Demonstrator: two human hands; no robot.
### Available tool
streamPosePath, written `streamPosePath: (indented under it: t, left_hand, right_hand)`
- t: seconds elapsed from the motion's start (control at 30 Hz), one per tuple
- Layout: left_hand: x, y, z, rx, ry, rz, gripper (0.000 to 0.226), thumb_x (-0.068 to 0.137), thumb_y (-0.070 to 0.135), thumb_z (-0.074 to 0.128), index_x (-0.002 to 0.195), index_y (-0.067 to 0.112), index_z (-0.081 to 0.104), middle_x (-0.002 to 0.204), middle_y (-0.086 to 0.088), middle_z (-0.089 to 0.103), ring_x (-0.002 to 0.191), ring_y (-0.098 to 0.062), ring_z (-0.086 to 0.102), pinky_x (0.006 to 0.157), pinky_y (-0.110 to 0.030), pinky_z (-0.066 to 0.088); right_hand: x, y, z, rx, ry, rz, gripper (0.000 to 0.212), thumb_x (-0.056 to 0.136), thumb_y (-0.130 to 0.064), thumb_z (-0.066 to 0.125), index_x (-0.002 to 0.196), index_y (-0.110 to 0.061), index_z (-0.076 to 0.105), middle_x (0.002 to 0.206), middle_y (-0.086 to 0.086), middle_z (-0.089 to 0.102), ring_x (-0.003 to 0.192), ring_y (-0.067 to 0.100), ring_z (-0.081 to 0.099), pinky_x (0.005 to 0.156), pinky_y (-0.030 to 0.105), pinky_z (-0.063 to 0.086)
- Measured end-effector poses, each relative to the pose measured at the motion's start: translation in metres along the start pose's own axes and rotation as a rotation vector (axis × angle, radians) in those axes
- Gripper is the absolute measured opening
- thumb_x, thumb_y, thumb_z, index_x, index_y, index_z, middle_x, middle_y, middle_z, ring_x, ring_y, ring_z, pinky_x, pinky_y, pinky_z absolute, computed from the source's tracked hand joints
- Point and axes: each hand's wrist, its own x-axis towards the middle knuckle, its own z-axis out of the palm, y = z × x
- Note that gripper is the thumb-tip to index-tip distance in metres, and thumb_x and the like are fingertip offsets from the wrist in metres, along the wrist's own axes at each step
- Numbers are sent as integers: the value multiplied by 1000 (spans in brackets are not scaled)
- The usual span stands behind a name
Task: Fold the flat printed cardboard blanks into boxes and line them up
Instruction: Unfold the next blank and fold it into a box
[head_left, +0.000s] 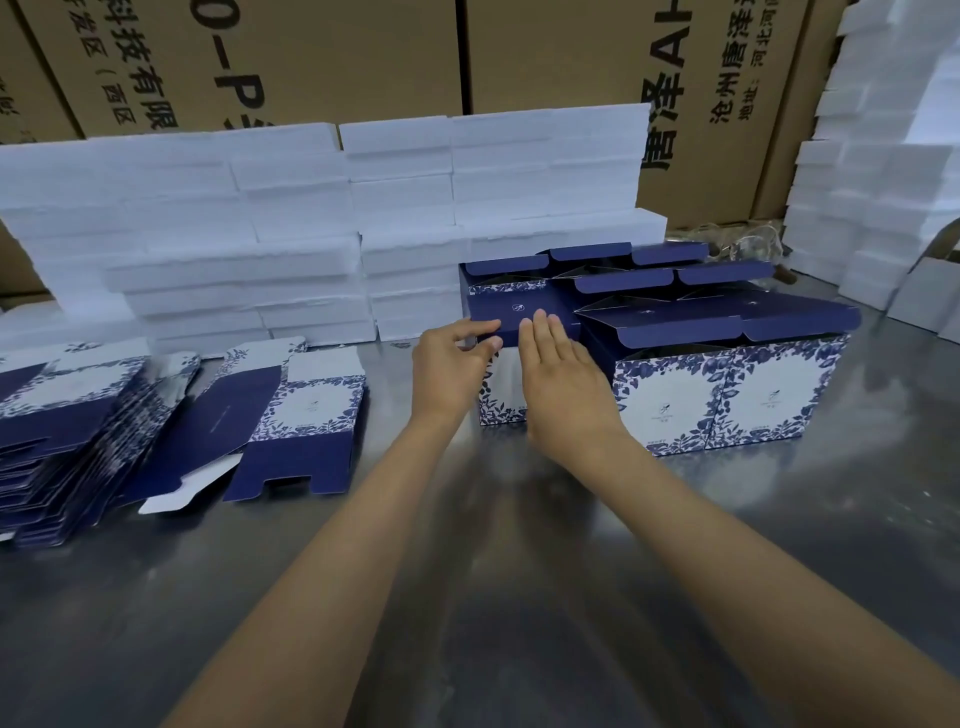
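Note:
A folded blue-and-white floral box (498, 400) stands on the steel table, at the left end of a front row of folded boxes (727, 400). Its dark blue lid flap (511, 314) lies across the top. My left hand (452, 369) pinches the front edge of that flap between thumb and fingers. My right hand (558, 379) lies flat on the box, with straight fingers pressing on the flap. Behind stand more folded boxes (649, 270) with raised lids. Flat printed blanks (291, 415) lie at the left, beside a fanned stack of blanks (67, 441).
White foam slabs (260, 234) are stacked along the back of the table and at the right (883, 182). Large brown cartons (337, 57) form the wall behind. The steel table (493, 571) stretches toward me under my forearms.

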Motion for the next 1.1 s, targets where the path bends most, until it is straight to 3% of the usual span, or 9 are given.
streamPosePath:
  t: [0.17, 0.27, 0.4, 0.53, 0.67, 0.8, 0.93, 1.0, 1.1]
  left_hand:
    - [23, -9, 14, -1, -11, -23, 22, 88, 11, 75, 108, 16, 78, 120, -6, 72, 116, -14, 63, 100, -23, 50]
    - [33, -15, 20, -36, 6, -23, 21, 88, 7, 74, 108, 13, 78, 115, -4, 72, 95, 6, 66, 75, -3, 46]
    - [40, -21, 26, -71, 7, -15, 21, 88, 5, 74, 107, 11, 77, 109, 0, 70, 71, 17, 62, 63, -1, 45]
    - [39, -22, 27, -52, 4, -30, 25, 90, 4, 71, 113, 13, 75, 119, -5, 71, 85, -2, 66, 70, -5, 49]
    - [28, -21, 16, 57, -232, -28, 57, 97, -1, 54, 145, 29, 51, 149, 8, 50, 126, -21, 58, 107, -27, 46]
    - [-11, -30, -11, 135, -228, 12, 72, 97, 2, 49, 154, 39, 29, 148, 20, 39, 123, 6, 51, 103, -12, 40]
    - [-31, -50, -50, 297, -111, -21, 52, 95, 3, 53, 143, 22, 48, 147, 5, 50, 134, -17, 46, 114, -36, 35]
    - [-41, -58, -67, 277, -10, -74, 43, 93, -1, 52, 131, 18, 59, 135, 1, 60, 122, -18, 54, 104, -29, 40]
    - [-54, -66, -90, 225, 196, -114, 38, 90, -6, 48, 114, 15, 68, 115, 0, 68, 100, -15, 59, 81, -13, 40]
  right_hand:
    - [25, 10, 9, -1, -8, 4, 103, 94, -21, 65, 157, 1, -14, 167, 21, -15, 156, 32, -9, 125, 38, 6]
    - [37, 14, 15, -21, -1, 3, 101, 94, -21, 62, 156, 1, -14, 166, 22, -15, 156, 33, -10, 126, 39, 6]
    - [45, 16, 21, -35, 1, 14, 100, 95, -20, 61, 155, 2, -16, 166, 23, -17, 156, 34, -11, 126, 39, 7]
    - [47, 12, 26, -8, -14, 34, 102, 96, -22, 60, 155, 2, -20, 165, 22, -22, 155, 33, -15, 126, 39, 4]
    - [40, 1, 27, 174, -13, 74, 100, 97, -27, 56, 155, 0, -22, 164, 17, -28, 154, 29, -21, 127, 39, -2]
    - [5, -17, 43, 340, 53, 22, 90, 97, -22, 48, 158, -4, -17, 165, 15, -25, 154, 26, -20, 126, 38, -5]
    - [-5, -49, 57, 635, -140, 9, 64, 100, -28, 46, 158, -9, 26, 169, 12, 13, 157, 25, 7, 124, 37, 10]
    - [-5, -66, 59, 744, -153, 14, 39, 99, -24, 50, 132, -10, 61, 149, 12, 50, 146, 26, 35, 116, 33, 28]
    - [-5, -91, 59, 813, -113, 33, 29, 97, -21, 50, 112, -15, 75, 126, 4, 65, 126, 27, 48, 104, 28, 36]
